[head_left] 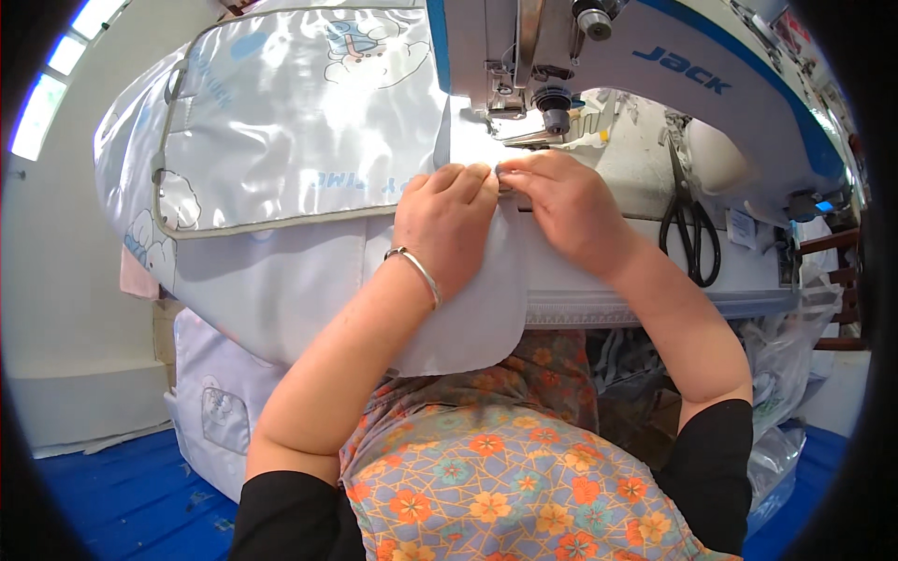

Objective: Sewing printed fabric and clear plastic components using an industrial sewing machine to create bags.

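Observation:
A shiny white fabric piece (281, 140) with pale blue cartoon print and a grey bound edge lies across the table at the left. Its right side reaches under the head of a white and blue sewing machine (599, 56). My left hand (447, 224), with a silver bangle at the wrist, is closed on the fabric edge just in front of the needle area. Right beside it, my right hand (572, 210) pinches the same edge, fingertips nearly meeting the left ones. A plain white flap of the fabric hangs over the table's front edge below my hands.
Black-handled scissors (690, 224) lie on the table right of my right hand. A ruler strip (599, 309) runs along the front edge. More printed white fabric (220, 402) hangs at the lower left. Clear plastic bags (786, 355) stand at the right, above a blue floor (112, 496).

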The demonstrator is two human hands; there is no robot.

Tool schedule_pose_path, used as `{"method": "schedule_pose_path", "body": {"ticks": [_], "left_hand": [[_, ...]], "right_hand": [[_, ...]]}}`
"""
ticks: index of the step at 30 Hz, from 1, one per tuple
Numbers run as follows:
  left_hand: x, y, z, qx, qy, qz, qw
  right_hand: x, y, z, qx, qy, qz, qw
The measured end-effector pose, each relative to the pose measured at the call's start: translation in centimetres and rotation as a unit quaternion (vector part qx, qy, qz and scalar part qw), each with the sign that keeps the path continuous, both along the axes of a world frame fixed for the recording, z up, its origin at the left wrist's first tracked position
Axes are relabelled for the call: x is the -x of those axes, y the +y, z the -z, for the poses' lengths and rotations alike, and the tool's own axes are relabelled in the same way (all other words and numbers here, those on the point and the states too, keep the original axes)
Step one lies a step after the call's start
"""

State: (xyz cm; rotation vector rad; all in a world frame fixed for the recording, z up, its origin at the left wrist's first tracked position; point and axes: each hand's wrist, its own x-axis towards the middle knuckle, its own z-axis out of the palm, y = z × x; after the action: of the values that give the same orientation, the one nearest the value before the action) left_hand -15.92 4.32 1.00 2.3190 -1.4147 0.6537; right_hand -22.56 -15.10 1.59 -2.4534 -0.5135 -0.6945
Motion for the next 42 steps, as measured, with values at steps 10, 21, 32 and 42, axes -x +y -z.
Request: {"method": "schedule_pose_path", "body": {"ticks": [10, 21, 32, 42], "left_hand": [[-1.2, 0.0, -0.6, 0.011, 0.041, 0.043, 0.998], [-3.7, -0.3, -0.8, -0.013, 0.029, 0.049, 0.998], [-2.9, 0.5, -0.7, -0.019, 0.024, 0.051, 0.998], [-4.1, 0.7, 0.2, -0.002, -0.006, 0.067, 0.998]], "right_hand": [[-0.3, -0.6, -0.3, 0.053, 0.008, -0.007, 0.999], [-0.6, -0.1, 0.3, 0.069, -0.013, 0.013, 0.997], [-0.1, 0.3, 0.6, 0.061, -0.033, 0.051, 0.996], [0.1, 1.2, 0.7, 0.116, -0.046, 0.042, 0.991]]}}
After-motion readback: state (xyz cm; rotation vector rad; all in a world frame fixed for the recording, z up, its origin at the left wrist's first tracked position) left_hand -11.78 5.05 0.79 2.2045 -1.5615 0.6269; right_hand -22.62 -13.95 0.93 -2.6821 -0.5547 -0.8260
